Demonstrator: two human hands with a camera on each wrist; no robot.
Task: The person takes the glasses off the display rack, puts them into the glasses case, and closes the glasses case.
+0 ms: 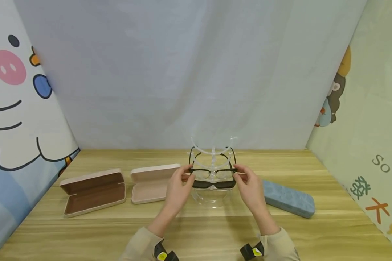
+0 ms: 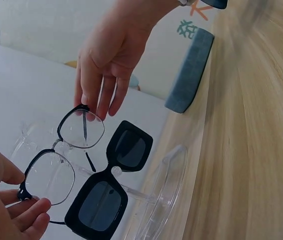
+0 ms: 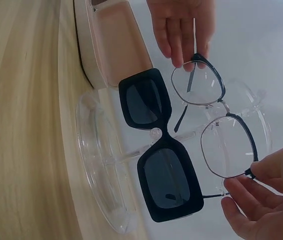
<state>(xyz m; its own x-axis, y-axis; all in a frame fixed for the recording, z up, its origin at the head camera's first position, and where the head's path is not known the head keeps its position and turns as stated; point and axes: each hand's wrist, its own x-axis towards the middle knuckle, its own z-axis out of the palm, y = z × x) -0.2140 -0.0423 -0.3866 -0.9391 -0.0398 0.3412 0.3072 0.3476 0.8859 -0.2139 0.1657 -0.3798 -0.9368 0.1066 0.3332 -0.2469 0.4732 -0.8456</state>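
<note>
Thin black wire and clear lenses make up the glasses (image 1: 212, 173) I am holding, and I judge them light, a little springy and easy to bend out of true, with lenses that would smear or scratch if my fingertips slid onto them. They sit at the clear plastic stand (image 1: 212, 188), on the tier just above the chunky black sunglasses (image 1: 213, 184), with their arms folded open and pointing away from me. The safest places to take hold look like the outer corners of the frame, by the hinges, and that is where I have them.

My left hand (image 1: 177, 188) pinches the left corner between thumb and the tips of its fingers (image 2: 34, 212), the rest of the hand loosely curled. My right hand (image 1: 250, 187) does the same at the right corner, fingers (image 2: 101, 102) pointing down onto the rim, thumb behind. Both wrists are raised off the bench (image 1: 215, 232), forearms angled inward so the hands face each other across the stand.

I cannot tell whether the bridge rests on the stand's peg or hangs just clear of it. A closed pink case (image 1: 153, 183) lies just left of the stand, an open brown-lined case (image 1: 93, 192) farther left, and a blue case (image 1: 289, 198) to the right.
</note>
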